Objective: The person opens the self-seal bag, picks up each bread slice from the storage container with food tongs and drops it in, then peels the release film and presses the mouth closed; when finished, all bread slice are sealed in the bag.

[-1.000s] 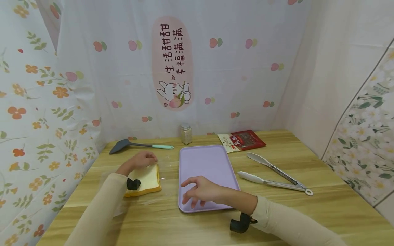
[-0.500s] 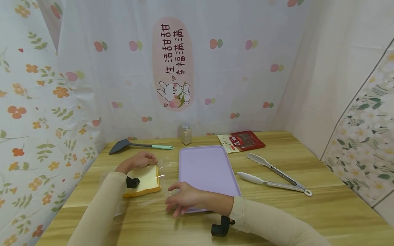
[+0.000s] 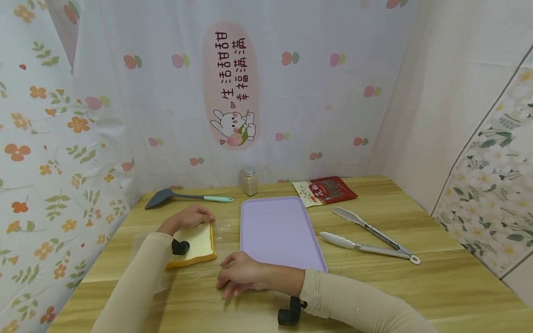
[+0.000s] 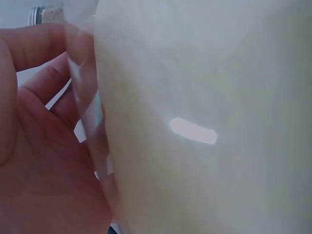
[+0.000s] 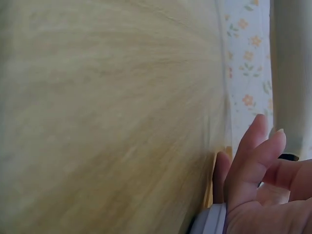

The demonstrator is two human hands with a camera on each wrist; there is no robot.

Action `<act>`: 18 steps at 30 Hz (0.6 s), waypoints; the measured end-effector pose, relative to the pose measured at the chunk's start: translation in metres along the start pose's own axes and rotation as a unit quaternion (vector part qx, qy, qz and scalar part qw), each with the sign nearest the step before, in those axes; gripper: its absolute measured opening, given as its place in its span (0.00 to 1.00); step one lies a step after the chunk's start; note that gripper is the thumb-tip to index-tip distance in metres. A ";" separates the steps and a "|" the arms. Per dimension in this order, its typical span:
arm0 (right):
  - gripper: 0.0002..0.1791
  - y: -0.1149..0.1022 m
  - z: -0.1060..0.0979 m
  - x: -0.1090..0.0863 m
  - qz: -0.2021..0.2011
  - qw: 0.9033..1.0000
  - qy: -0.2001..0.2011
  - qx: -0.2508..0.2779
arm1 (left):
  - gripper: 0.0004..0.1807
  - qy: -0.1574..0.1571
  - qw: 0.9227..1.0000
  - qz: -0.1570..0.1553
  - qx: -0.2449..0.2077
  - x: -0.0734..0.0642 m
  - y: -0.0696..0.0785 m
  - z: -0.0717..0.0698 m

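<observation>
A slice of bread [image 3: 199,241] with an orange crust lies in clear plastic film [image 3: 225,227] on the left side of the table. My left hand [image 3: 189,218] is at its far edge, fingers bent downward; the left wrist view shows their tips through the glossy film [image 4: 146,87]. Whether they pinch the film or only touch it, I cannot tell. My right hand [image 3: 239,274], fingers loosely spread and holding nothing, overlaps the near left corner of the lavender tray [image 3: 276,226]. In the right wrist view its fingers [image 5: 251,168] are low beside the table surface.
A slotless dark spatula [image 3: 164,196] with a mint handle lies behind the bread. A glass jar [image 3: 250,182] and a red-and-cream packet [image 3: 329,190] stand and lie at the back. Spread tongs [image 3: 374,238] lie right of the tray. Patterned curtains [image 3: 291,92] enclose the table.
My right hand has moved left and toward me, from over the tray to its near left corner, close to the bread. My left hand stays at the bread's far edge.
</observation>
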State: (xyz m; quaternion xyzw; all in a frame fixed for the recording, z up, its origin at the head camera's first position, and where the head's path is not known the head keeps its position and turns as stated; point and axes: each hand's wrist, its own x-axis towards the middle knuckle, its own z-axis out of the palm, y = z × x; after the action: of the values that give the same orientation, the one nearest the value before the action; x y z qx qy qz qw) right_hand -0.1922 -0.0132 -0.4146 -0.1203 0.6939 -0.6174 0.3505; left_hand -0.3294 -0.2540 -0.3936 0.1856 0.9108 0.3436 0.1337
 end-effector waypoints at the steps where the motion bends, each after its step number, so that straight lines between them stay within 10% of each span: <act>1: 0.19 0.000 0.001 0.000 -0.004 1.000 0.006 0.001 | 0.15 0.002 1.000 -0.001 -0.003 0.000 0.000 0.000; 13: 0.07 0.003 -0.004 0.000 -0.093 0.992 0.068 -0.056 | 0.17 0.055 0.997 -0.027 -0.045 -0.009 -0.004 -0.005; 18: 0.01 -0.004 -0.020 -0.011 -0.201 0.959 0.085 -0.182 | 0.19 0.091 0.992 0.019 -0.087 -0.019 -0.005 -0.006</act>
State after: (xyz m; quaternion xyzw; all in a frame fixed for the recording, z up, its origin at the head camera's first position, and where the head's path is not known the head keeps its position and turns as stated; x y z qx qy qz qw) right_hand -0.1975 0.0080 -0.4073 -0.2657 0.7832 -0.5467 0.1310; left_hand -0.3161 -0.2688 -0.3903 0.1583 0.8820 0.4399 0.0594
